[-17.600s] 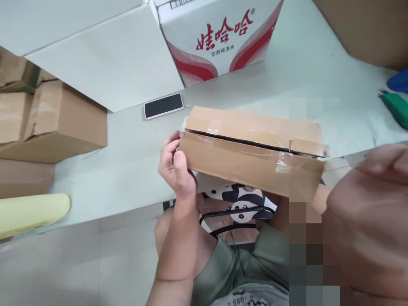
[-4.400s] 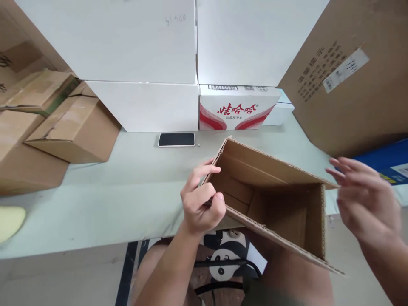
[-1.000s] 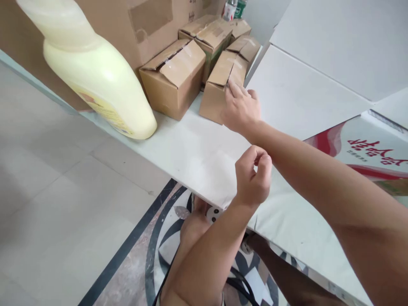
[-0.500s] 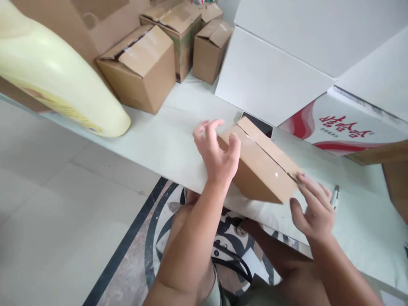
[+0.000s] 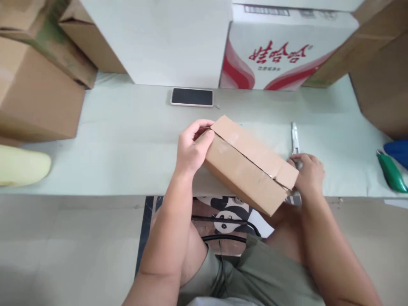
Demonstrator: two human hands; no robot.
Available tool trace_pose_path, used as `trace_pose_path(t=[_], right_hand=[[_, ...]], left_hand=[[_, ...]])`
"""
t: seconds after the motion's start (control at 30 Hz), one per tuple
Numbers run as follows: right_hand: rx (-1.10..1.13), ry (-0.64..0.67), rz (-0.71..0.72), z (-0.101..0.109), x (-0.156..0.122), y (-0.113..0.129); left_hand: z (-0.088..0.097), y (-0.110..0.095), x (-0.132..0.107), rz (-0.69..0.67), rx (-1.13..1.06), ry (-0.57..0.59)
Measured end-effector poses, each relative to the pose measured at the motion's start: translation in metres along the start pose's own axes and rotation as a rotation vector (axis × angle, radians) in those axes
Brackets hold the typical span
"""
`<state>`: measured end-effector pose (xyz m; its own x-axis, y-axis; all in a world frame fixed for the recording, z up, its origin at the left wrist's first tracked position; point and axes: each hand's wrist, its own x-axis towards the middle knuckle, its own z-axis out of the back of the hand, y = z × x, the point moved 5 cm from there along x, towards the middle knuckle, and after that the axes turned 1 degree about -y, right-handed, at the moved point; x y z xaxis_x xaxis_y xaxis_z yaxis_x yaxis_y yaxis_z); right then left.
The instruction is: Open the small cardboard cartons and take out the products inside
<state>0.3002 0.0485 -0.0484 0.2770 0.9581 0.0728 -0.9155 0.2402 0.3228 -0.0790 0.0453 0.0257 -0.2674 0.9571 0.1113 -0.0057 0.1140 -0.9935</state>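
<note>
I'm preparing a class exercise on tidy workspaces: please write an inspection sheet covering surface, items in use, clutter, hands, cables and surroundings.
Surface: table with pale green top, small creases.
Items in use: small cardboard box, tilted, top flaps folded over with a narrow seam; slim white cutter beyond its right end.
Clutter: phone, green object at right, pale yellow container at left.
Hands: left hand grips the box's left end; right hand at the cutter's near end, grip unclear.
Cables: nothing seen.
Surroundings: cardboard boxes at left, red-and-white carton behind, pale floor.
</note>
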Motion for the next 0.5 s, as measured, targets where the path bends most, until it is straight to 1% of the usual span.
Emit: trace_pose_path(t=[0.13,0.27,0.33,0.4,0.47,0.5], right_hand=[[0.14,-0.015,-0.141,0.01,0.008,-0.006],[0.387,-0.052,-0.208,0.017,0.004,-0.004],[0.61,-0.082,-0.224,0.017,0.002,-0.001],[0.897,-0.145,-0.217,0.015,0.003,0.001],[1.153,-0.232,-0.174,0.013,0.009,0.001],[1.234,-0.273,-0.143,0.013,0.013,0.001]], left_hand=[[-0.011,0.003,0.004,0.044,-0.012,-0.011],[-0.013,0.004,0.005,0.081,0.011,-0.037],[-0.014,0.003,0.004,0.07,0.027,-0.046],[-0.015,0.003,0.002,0.061,0.034,-0.054],[-0.016,0.005,0.0,0.049,0.039,-0.047],[-0.017,0.006,0.0,0.034,0.042,-0.037]])
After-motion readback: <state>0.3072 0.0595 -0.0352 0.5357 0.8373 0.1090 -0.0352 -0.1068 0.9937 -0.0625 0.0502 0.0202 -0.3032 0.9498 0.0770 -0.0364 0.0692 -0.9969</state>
